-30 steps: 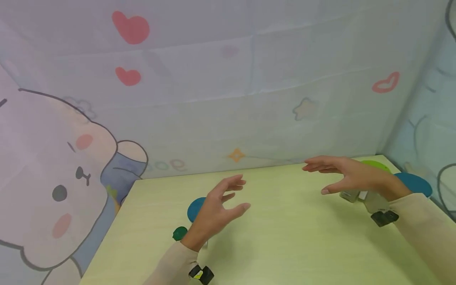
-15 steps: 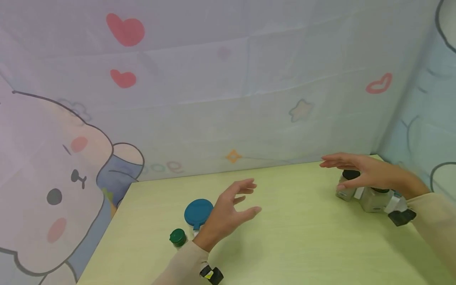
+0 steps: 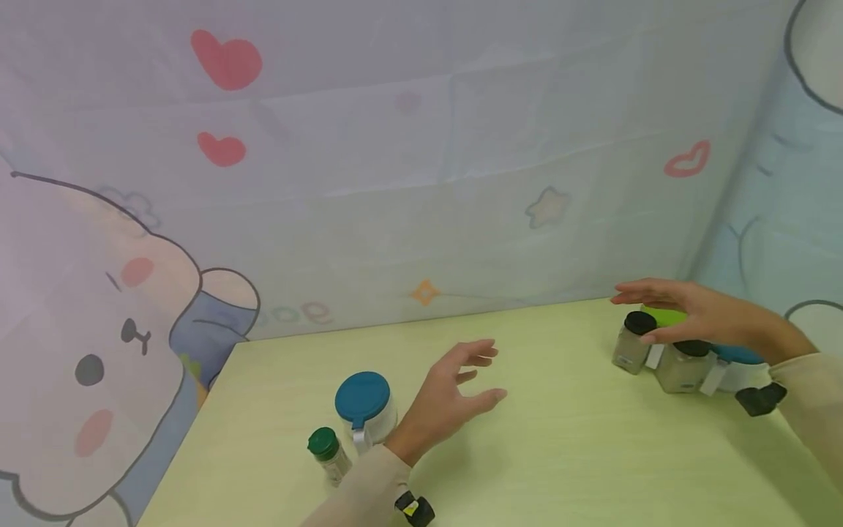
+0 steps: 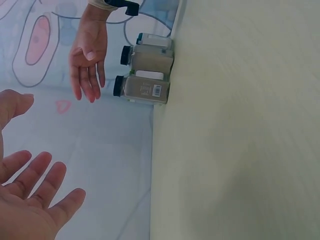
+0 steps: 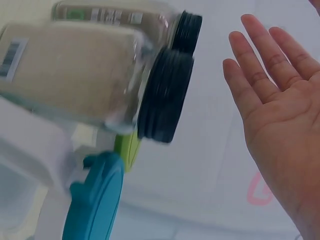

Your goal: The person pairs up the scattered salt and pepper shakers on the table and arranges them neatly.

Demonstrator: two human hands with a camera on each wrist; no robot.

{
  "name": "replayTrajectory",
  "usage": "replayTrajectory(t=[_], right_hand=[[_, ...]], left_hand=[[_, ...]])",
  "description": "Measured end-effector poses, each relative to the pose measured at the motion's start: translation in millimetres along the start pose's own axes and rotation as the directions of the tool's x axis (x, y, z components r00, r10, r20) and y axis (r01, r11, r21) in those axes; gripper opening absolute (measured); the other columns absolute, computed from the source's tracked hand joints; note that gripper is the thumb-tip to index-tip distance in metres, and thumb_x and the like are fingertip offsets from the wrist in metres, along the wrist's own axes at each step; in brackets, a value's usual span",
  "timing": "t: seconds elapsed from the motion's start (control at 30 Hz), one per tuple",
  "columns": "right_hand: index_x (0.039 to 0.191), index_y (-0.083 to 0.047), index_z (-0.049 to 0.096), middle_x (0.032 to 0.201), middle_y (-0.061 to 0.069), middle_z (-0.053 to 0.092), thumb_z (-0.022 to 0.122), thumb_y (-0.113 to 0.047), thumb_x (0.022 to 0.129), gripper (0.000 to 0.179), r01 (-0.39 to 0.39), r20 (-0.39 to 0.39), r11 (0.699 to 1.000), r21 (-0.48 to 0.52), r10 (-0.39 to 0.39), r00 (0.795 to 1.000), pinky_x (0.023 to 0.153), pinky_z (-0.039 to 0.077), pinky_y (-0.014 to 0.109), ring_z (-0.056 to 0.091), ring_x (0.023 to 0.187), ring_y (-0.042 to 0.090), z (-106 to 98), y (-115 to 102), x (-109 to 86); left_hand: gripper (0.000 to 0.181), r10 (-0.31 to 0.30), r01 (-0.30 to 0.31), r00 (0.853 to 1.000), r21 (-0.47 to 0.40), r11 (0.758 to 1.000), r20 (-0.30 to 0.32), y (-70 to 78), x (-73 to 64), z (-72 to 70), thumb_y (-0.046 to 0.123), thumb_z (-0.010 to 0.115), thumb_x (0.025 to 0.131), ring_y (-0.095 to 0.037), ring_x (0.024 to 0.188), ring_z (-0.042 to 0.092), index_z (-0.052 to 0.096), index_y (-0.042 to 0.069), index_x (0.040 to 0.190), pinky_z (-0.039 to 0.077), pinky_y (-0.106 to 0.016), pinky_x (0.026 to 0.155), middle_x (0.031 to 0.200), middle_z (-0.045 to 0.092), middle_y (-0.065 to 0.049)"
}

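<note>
My left hand (image 3: pixel 443 399) hovers over the table with its fingers spread and holds nothing. Beside its wrist stand a blue-lidded white jar (image 3: pixel 364 399) with a handle and a small green-capped shaker bottle (image 3: pixel 329 455). At the right, my right hand (image 3: pixel 707 316) hangs in the air above a group of containers, fingers relaxed and nothing in them. Under it are a black-capped spice jar (image 3: pixel 634 344) and a larger black-capped jar (image 3: pixel 685 368). Another blue-lidded jar (image 3: pixel 736 356) and a lime-green lid (image 3: pixel 664 316) are partly hidden by that hand.
The pale yellow-green table (image 3: pixel 527 439) ends at a cloth backdrop (image 3: pixel 369 219) printed with hearts and a cartoon animal. More cloth (image 3: pixel 790 219) hangs along the right side. The right-hand containers stand close together near the far right corner.
Both hands have shifted right, empty throughout. The view has turned slightly, and more of the left jar, the green-capped bottle and the black-capped jars shows now.
</note>
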State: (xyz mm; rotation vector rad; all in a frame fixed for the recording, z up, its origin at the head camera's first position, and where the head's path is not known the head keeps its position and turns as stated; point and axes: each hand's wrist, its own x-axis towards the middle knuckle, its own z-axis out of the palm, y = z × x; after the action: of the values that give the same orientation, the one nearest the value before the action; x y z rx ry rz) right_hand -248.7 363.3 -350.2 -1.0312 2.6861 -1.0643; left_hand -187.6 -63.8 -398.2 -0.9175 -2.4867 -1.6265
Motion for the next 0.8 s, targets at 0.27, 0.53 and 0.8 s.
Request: replayTrajectory(t=[0.27,0.53,0.8], right_hand=[[0.157,-0.026,0.036,0.153,0.002,0.049,0.073,-0.011,0.094,0.075,-0.052,-0.014,0.999,0.002,0.052,0.999,0.102,0.042,0.014,0.046,0.135,-0.002,-6,13,-6.7],[0.157,-0.028,0.036,0.152,0.003,0.05,0.071,-0.013,0.096,0.072,-0.115,-0.052,0.992,-0.048,0.112,0.992,0.097,0.048,0.022,0.047,0.13,-0.006,-12,25,-12.5],[0.156,-0.024,0.039,0.151,0.006,0.051,0.071,-0.01,0.095,0.07,-0.104,-0.066,0.994,-0.035,0.101,0.993,0.096,0.047,0.018,0.05,0.127,-0.007,-17,31,-17.1]], left_hand=[[0.063,0.009,-0.009,1.0,-0.023,1.0,0.01,-9.3,5.4,12.3,0.029,0.079,0.09,-0.019,0.126,0.058,0.05,0.034,0.145,0.049,-0.04,0.106,0.137,0.059,0.01],[0.062,0.023,-0.023,1.0,-0.021,1.0,0.017,-15.9,12.1,20.5,0.031,0.079,0.09,-0.016,0.125,0.059,0.051,0.033,0.145,0.05,-0.036,0.105,0.137,0.06,0.005],[0.062,0.012,-0.011,1.0,-0.041,0.999,0.028,-23.8,19.8,31.6,0.032,0.079,0.09,-0.015,0.124,0.059,0.052,0.035,0.145,0.05,-0.037,0.105,0.138,0.061,0.0]])
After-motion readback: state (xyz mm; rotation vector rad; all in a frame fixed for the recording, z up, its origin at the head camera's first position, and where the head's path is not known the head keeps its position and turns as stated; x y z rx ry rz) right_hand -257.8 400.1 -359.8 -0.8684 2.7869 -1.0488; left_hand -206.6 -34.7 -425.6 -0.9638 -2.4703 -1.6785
